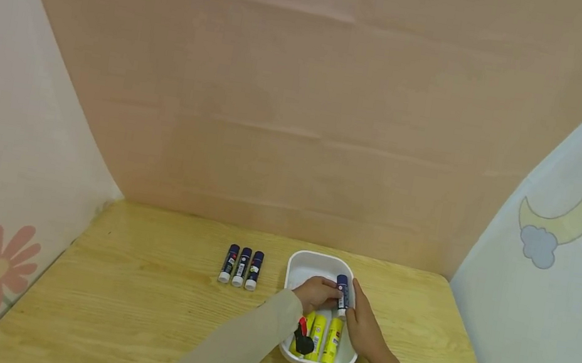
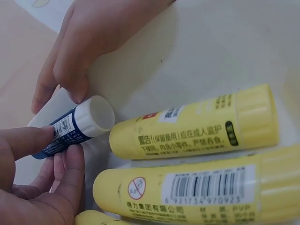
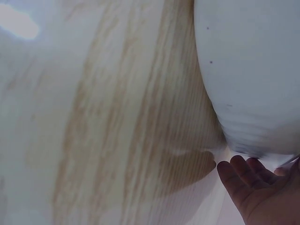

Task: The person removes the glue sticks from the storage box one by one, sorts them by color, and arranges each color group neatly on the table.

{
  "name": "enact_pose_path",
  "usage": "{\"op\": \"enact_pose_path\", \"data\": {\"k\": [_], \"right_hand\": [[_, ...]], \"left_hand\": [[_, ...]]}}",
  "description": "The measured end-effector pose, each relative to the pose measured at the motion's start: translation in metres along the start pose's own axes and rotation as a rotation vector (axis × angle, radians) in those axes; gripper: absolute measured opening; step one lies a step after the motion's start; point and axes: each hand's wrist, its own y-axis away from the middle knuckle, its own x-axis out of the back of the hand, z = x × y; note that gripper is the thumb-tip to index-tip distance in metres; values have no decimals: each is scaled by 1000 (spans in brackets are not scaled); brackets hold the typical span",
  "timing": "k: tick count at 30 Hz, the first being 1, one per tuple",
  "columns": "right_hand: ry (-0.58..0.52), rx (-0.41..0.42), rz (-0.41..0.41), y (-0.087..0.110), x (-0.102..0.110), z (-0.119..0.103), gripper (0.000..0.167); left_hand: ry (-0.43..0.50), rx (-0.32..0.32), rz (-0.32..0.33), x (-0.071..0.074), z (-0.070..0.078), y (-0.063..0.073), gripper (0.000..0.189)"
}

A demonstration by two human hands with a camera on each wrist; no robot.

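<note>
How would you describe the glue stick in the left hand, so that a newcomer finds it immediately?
On the table stands a white tray. At the tray's right side, the left hand holds the glue stick. It is dark blue with a white end, unlike the yellow sticks in the tray, and it is held, unlike the three blue sticks lying on the table.

Left forearm (image 1: 236, 347) slanting inward, and there's the left hand (image 1: 316, 294), thumb and fingers pinching firmly together; close beside it, the right hand (image 1: 367, 330) angles in, fingers pointing forward, thumb parted from them!
</note>
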Motion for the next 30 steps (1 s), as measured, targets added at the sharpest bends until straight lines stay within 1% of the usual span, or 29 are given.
{"op": "enact_pose_path", "data": {"k": [7,11,14,19,24,30], "right_hand": [[-22,-36,-20,1,-1,1,61],[-27,-32,-13,2,-1,2,62],[-32,-24,-9,2,0,1,62],[-35,-30,-9,2,1,-1,62],[-30,-42,-14,2,2,-2,61],[-20,-14,14,3,-1,-1,60]], "left_hand": [[20,0,-2,3,-2,0,25],[22,-11,-7,3,-2,-1,25],[40,-26,-19,2,-2,-2,23],[66,-33,-29,2,-3,-2,18],[70,-26,-7,3,-2,-1,18],[74,-36,17,4,-3,0,20]]}}
